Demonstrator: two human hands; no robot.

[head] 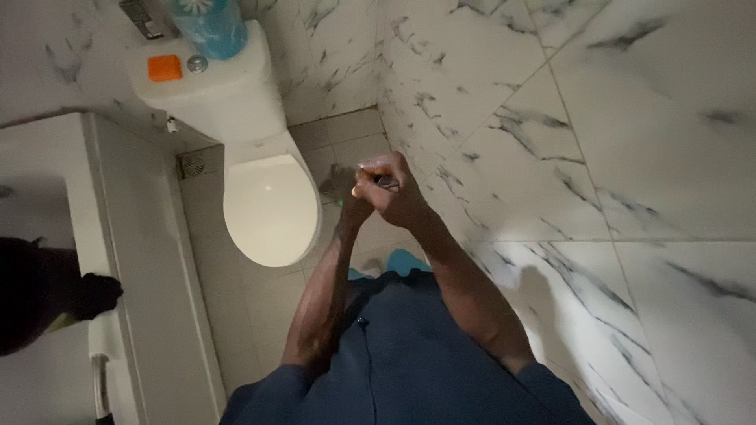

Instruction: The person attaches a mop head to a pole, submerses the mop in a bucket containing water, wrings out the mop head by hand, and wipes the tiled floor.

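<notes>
Both my hands meet in front of me, above the tiled floor beside the toilet. My right hand (398,197) is closed around a small dark object (386,182), too small and dim to identify. My left hand (358,206) sits just under and behind it, fingers curled, touching the right hand; whether it also grips the object is hidden. Both forearms come up from my blue clothing (409,354) at the bottom.
A white toilet (268,201) with closed lid stands to the left; its tank (213,86) carries an orange bar (164,68) and a blue container (211,25). A marble-patterned wall (598,157) runs along the right. A white tub edge (118,260) and a dark shape (47,291) lie left.
</notes>
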